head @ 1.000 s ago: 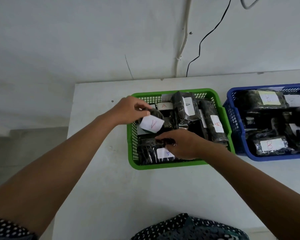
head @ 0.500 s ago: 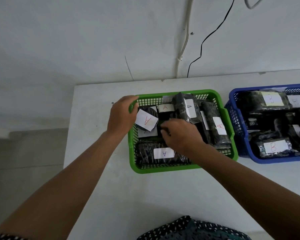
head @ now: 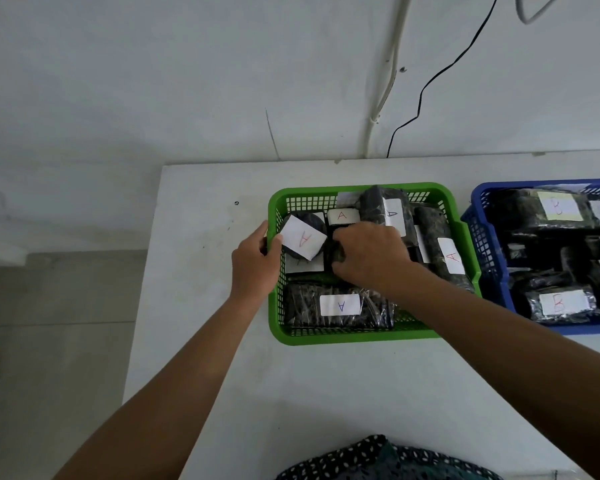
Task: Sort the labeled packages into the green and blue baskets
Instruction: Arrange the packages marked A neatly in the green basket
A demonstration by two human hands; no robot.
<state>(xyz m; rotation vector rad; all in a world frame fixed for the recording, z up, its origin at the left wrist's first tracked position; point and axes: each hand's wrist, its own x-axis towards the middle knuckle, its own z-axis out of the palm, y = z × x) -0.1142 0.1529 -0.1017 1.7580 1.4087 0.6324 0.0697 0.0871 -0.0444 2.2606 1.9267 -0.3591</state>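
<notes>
The green basket (head: pixel 361 336) sits mid-table and holds several dark packages with white "A" labels. My left hand (head: pixel 255 263) grips the basket's left rim, thumb inside beside a round package with a tilted "A" label (head: pixel 303 239). My right hand (head: pixel 371 256) reaches into the basket's middle, fingers closed on a dark package (head: pixel 335 251) whose label is hidden. Another "A" package (head: pixel 340 304) lies along the front wall. The blue basket (head: pixel 478 216) at the right holds several dark "B" packages (head: pixel 558 303).
The white table (head: pixel 222 358) ends at its left edge near my left forearm, with floor beyond. A wall rises just behind the baskets, with a black cable (head: pixel 426 88) and a white pipe (head: pixel 383 95) on it. Patterned clothing (head: pixel 385 460) shows at the bottom.
My left hand let go of the tilted "A" package and moved to the green basket's left rim. My right hand shifted from the front package toward the basket's middle.
</notes>
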